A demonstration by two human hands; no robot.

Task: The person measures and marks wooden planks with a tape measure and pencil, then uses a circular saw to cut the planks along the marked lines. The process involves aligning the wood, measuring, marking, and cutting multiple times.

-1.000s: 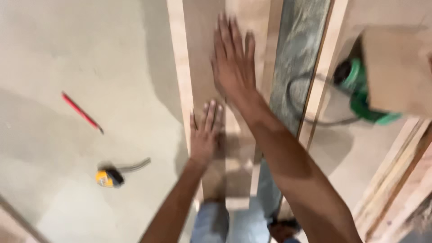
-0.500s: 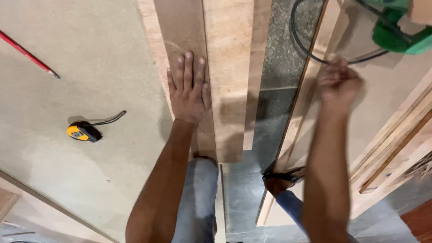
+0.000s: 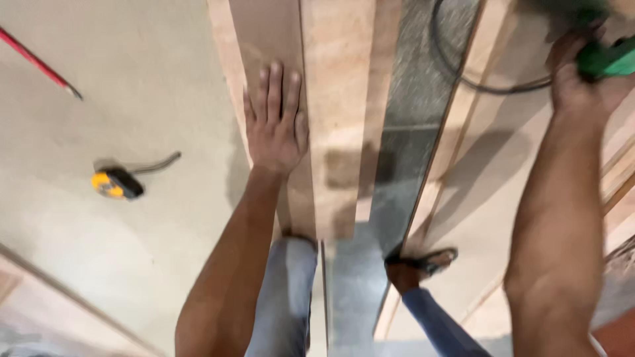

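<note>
- The left hand [image 3: 274, 125] lies flat, palm down, on a long brown plank [image 3: 264, 59] that runs away from the person along the floor; its fingers [image 3: 274, 86] are stretched straight and close together, gripping nothing.
- The plank passes under the palm and on beyond the fingertips; a paler, wider board [image 3: 337, 99] lies just beside it, touching the thumb side of the hand.
- The right hand [image 3: 579, 82] is far out to the right and high in the view, closed around a green power tool [image 3: 608, 59]. The picture is blurred there, so the fingers' exact hold cannot be told.
- A dark cable [image 3: 463, 73] loops from the tool across pale boards.
- A grey strip of floor [image 3: 417, 132] shows between the boards.
- Well to the left of the plank, a yellow and black tape measure [image 3: 116, 184] lies on a large pale sheet [image 3: 132, 99], with a red pencil [image 3: 36, 63] further up.
- The person's sandalled foot [image 3: 423, 264] stands near the boards' near ends.
</note>
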